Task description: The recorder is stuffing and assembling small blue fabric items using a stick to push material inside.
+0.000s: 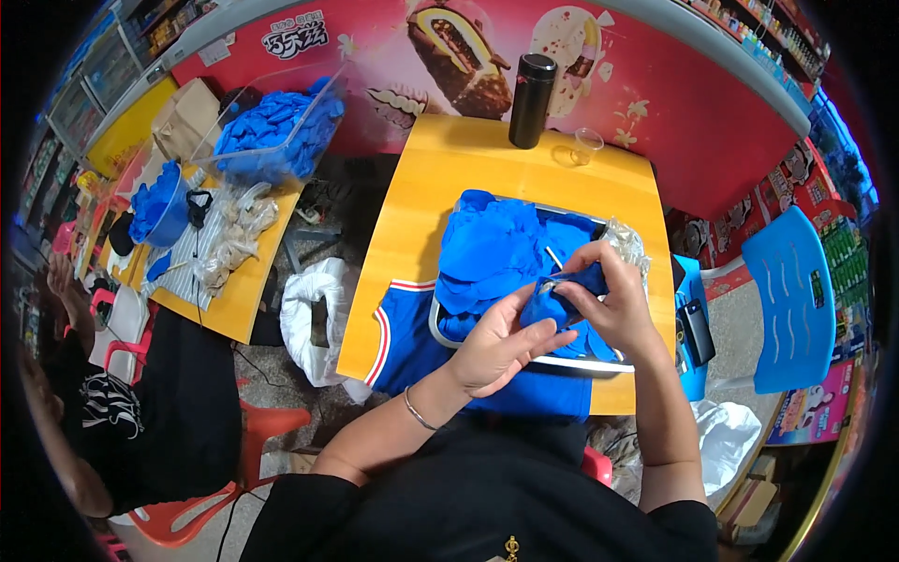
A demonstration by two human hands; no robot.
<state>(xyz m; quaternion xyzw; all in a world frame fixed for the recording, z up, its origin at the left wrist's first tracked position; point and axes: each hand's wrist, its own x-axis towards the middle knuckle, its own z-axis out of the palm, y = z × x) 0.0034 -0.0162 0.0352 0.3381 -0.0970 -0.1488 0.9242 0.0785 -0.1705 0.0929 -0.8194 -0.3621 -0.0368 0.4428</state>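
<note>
Both hands meet over a white-rimmed tray (439,328) heaped with flat, rounded blue pieces (487,253) that look like cloth or thin sheet. Between them is one small blue piece (548,307), folded, with a little pale patch showing on it. My left hand (506,348) supports it from the left, thumb against it and the other fingers stretched out beneath. From the right, my right hand (613,300) pinches it with thumb and forefinger. A short white stick (554,255) pokes up just beyond the fingers. What sits inside the fold is hidden.
A black flask (534,101) and a clear plastic cup (588,146) stand at the yellow table's far end. Crumpled clear plastic (626,245) lies by the tray's right side. Leftward, another table holds a clear bin (272,140) of blue pieces; a person (140,412) sits nearby. A blue chair (791,300) stands right.
</note>
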